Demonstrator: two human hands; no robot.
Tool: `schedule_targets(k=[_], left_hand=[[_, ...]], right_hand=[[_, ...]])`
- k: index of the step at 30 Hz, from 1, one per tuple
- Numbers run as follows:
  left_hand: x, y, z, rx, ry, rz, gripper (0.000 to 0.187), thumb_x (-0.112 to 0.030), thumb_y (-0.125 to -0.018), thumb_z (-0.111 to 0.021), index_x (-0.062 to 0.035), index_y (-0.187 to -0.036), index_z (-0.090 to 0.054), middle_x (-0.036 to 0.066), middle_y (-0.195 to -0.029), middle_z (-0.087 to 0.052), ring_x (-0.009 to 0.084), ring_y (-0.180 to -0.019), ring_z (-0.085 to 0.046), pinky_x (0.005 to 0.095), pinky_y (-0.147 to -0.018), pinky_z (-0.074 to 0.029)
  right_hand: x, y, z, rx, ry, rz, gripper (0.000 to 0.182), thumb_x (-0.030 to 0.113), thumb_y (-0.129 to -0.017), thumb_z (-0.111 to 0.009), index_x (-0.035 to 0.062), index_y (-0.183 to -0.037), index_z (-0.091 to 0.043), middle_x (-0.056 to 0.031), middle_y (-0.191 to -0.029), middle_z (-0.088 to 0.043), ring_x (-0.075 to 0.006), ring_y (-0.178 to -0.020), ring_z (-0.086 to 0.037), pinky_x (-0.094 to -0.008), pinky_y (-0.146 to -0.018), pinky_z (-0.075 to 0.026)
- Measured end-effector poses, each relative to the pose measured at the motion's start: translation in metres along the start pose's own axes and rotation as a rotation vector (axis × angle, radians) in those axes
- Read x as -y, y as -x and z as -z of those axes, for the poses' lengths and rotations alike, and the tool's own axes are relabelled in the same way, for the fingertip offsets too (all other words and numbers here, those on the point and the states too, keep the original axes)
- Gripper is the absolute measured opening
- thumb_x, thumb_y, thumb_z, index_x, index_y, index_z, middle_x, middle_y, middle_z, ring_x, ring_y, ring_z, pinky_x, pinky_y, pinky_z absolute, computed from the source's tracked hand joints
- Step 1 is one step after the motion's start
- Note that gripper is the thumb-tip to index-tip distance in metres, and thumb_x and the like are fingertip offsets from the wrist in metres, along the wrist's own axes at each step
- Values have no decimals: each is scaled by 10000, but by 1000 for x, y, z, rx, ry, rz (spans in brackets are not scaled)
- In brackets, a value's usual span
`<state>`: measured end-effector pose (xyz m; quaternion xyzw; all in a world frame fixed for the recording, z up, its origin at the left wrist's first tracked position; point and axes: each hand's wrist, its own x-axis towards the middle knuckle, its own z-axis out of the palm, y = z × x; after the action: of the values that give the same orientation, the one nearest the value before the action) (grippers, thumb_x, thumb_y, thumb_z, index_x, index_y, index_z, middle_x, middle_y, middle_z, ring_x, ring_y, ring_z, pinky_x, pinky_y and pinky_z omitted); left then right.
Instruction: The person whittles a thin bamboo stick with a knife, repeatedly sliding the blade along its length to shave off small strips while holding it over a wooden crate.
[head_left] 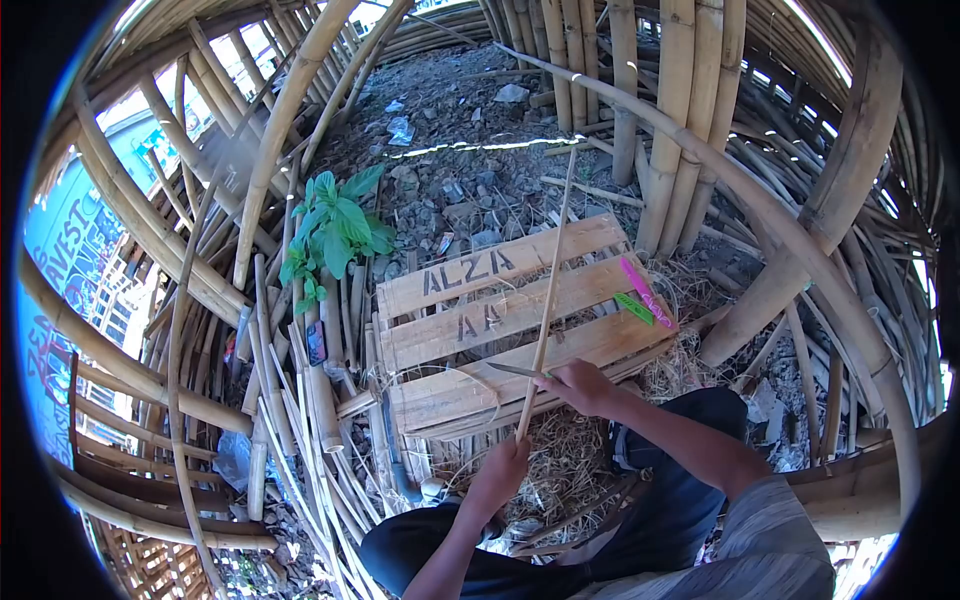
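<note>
A long thin bamboo strip (556, 270) slants up and away across a slatted wooden crate (440, 345). My left hand (499, 474) is closed around its near end, just off the crate's front edge. In my right hand (583, 387) is a knife (515, 370), its blade pointing left and crossing the strip a little above my left hand. The crate carries dark stencilled letters on its slats. On its right side are a pink marking (640, 283) and a green one (634, 308).
Shavings (570, 450) cover the ground between my legs. Cut bamboo strips (320, 490) lie to the left, below a leafy green plant (338, 225). Thick bamboo poles (690, 130) stand at the right, and a curved pole (770, 215) arches across there. Rubble (450, 190) lies behind the crate.
</note>
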<state>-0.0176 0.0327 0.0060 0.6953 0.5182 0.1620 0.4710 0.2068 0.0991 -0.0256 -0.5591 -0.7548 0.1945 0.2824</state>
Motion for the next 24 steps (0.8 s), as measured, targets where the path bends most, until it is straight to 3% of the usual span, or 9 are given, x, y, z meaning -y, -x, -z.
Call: schedule_targets(k=[1, 2, 3, 7, 11, 13, 14, 19, 24], left_hand=[[2, 1, 0, 33, 77, 34, 355, -250, -945, -454, 63, -783, -493, 297, -661, -529, 498, -696, -516, 549, -601, -376], [3, 5, -3, 40, 72, 45, 355, -250, -945, -454, 63, -783, -493, 297, -661, -529, 498, -696, -516, 549, -601, -376], [2, 8, -6, -16, -24, -38, 345, -242, -944, -454, 61, -783, -492, 296, -662, -528, 497, -694, -514, 546, -598, -376], [-14, 6, -2, -60, -62, -62, 325, -222, -941, -458, 57, -777, -488, 299, -677, -529, 500, -704, -509, 545, -592, -374], [-21, 13, -3, -77, -137, -148, 313, -208, -941, -454, 58, -777, -485, 294, -667, -519, 484, -659, -517, 524, -568, -380], [-2, 22, 2, 39, 48, 44, 332, -235, -949, -452, 35, -759, -484, 200, -576, -515, 351, -516, -523, 446, -486, -382], [6, 23, 5, 132, 310, 213, 272, -287, -953, -444, -86, -773, -478, -38, -552, -385, 70, -416, -370, 251, -376, -292], [-16, 17, 26, 227, 581, 419, 238, -291, -950, -452, -118, -786, -463, -58, -567, -366, 40, -422, -298, 217, -372, -238], [13, 9, 14, 178, 392, 251, 259, -307, -953, -461, -106, -789, -468, -54, -572, -371, 40, -427, -308, 224, -372, -258]], right_hand=[[6, 1, -2, -97, -6, 143, 601, 513, -909, -430, 13, -597, -548, -169, -472, -481, -322, -440, -514, -442, -481, -407], [-2, -8, 10, 133, 89, -130, 545, 499, -901, -453, 22, -680, -597, -183, -537, -529, -348, -544, -571, -450, -535, -430], [-9, -8, 12, 131, 79, -140, 545, 499, -901, -453, 22, -680, -597, -183, -537, -529, -348, -544, -571, -450, -535, -430], [-31, -15, 9, -117, 145, -46, 528, 493, -902, -455, 16, -749, -622, -178, -597, -570, -371, -601, -586, -449, -575, -458], [-74, -28, 40, -188, 290, -531, 612, 519, -911, -397, -14, -705, -618, -207, -684, -615, -376, -652, -616, -465, -622, -482], [-79, -19, 51, -186, 339, -510, 618, 522, -911, -392, -17, -721, -628, -205, -700, -624, -369, -666, -623, -462, -629, -488], [-79, -18, 52, -132, 411, -467, 625, 525, -912, -387, -20, -738, -638, -204, -715, -632, -362, -679, -631, -459, -635, -495], [-46, -1, 48, -274, 447, -367, 598, 513, -911, -419, -24, -743, -620, -206, -631, -576, -343, -626, -614, -452, -610, -495], [5, -16, 83, 58, 291, -320, 658, 547, -917, -373, -15, -653, -589, -188, -535, -537, -345, -539, -590, -472, -557, -463]])
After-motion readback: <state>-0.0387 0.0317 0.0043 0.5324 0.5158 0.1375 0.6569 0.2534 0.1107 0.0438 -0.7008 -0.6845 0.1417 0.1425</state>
